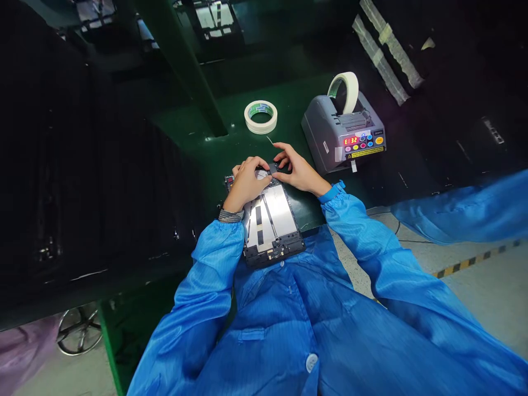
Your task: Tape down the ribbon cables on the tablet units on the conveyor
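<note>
Watching remotely, I see the left hand (246, 182) and right hand (300, 172) meeting at a small dark part (273, 166) on a tablet frame (272, 254), center. Dark strips (258, 215) already cross its silver panel (280, 209); I cannot tell either grip.

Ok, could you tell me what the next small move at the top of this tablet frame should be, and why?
I'd suggest, tentatively, that the right hand press the small dark piece down along the top edge of the tablet frame, because that hand is right at the piece, while the left hand already bears on the frame beside it.
</note>
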`<state>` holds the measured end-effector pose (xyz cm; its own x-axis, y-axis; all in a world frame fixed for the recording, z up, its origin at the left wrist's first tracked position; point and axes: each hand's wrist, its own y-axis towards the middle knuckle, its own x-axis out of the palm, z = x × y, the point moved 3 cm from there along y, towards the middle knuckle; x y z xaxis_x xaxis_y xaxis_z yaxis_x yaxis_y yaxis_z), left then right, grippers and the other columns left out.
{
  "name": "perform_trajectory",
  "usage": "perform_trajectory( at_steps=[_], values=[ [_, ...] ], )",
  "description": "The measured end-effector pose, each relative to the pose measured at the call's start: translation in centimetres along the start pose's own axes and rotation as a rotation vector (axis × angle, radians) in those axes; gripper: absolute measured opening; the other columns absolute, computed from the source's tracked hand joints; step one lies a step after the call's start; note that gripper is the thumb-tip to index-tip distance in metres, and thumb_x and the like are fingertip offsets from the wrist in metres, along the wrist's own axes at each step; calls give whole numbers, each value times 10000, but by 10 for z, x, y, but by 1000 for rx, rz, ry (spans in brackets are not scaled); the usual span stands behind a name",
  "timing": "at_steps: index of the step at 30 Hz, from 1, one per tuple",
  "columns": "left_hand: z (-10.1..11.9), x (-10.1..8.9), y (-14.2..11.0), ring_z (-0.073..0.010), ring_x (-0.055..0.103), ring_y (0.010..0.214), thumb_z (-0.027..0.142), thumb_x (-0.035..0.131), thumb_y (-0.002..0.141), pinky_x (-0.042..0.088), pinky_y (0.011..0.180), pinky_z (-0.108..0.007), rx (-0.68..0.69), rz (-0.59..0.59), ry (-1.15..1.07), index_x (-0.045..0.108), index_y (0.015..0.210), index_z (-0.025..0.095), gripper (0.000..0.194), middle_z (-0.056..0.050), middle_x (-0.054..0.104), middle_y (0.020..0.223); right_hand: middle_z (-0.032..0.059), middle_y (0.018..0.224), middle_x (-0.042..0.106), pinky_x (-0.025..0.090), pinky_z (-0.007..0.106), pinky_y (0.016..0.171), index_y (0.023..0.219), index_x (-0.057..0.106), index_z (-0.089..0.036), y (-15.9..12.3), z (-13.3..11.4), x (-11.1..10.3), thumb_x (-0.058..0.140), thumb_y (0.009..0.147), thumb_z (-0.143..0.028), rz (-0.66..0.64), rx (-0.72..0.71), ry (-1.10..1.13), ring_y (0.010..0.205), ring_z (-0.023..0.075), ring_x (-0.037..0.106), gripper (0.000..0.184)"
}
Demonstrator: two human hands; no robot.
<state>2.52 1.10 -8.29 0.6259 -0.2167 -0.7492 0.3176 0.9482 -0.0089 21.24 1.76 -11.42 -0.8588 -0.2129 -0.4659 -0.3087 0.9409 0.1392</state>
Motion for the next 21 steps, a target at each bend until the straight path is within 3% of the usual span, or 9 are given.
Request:
perform_trajectory(
  at_steps=[6, 12, 14, 19, 21],
  values=[
    [-2, 1, 1, -300, 571, 1215, 179, 721, 849, 334, 1135, -485, -19, 1, 6, 627, 1046, 288, 244, -27, 662, 1170, 70, 1226, 658, 569, 414, 895, 1524, 447, -264, -2, -2, 2, 775, 797, -315, 8, 21, -14, 979, 233, 626, 800],
    [-4, 2, 2, -313, 558, 1223, 164, 727, 827, 336, 1127, -492, -22, 20, 1, 621, 1083, 302, 309, -32, 652, 1190, 44, 949, 681, 577, 368, 800, 1131, 645, -227, 4, -16, -19, 718, 915, -415, 138, 80, 10, 873, 211, 642, 296],
    [-4, 2, 2, -320, 558, 1229, 159, 732, 818, 340, 1127, -500, -20, 18, -4, 624, 1103, 305, 338, -37, 648, 1198, 34, 838, 673, 573, 364, 747, 1007, 669, -222, 6, -25, -26, 747, 910, -443, 58, 87, -8, 814, 213, 647, 253],
    [-3, 1, 2, -328, 548, 1238, 171, 741, 812, 349, 1124, -507, -41, 4, -17, 628, 1146, 317, 381, -48, 639, 1203, 1, 598, 628, 516, 342, 591, 779, 682, -216, 15, -33, -23, 907, 788, -366, -367, 173, -86, 605, 197, 623, 270],
    [-3, 1, 2, -322, 546, 1237, 186, 741, 818, 355, 1120, -503, -49, 7, -23, 629, 1151, 318, 376, -47, 635, 1205, 9, 563, 625, 507, 345, 583, 722, 670, -205, 25, -28, -19, 949, 749, -340, -424, 188, -127, 590, 202, 632, 311]
  ],
)
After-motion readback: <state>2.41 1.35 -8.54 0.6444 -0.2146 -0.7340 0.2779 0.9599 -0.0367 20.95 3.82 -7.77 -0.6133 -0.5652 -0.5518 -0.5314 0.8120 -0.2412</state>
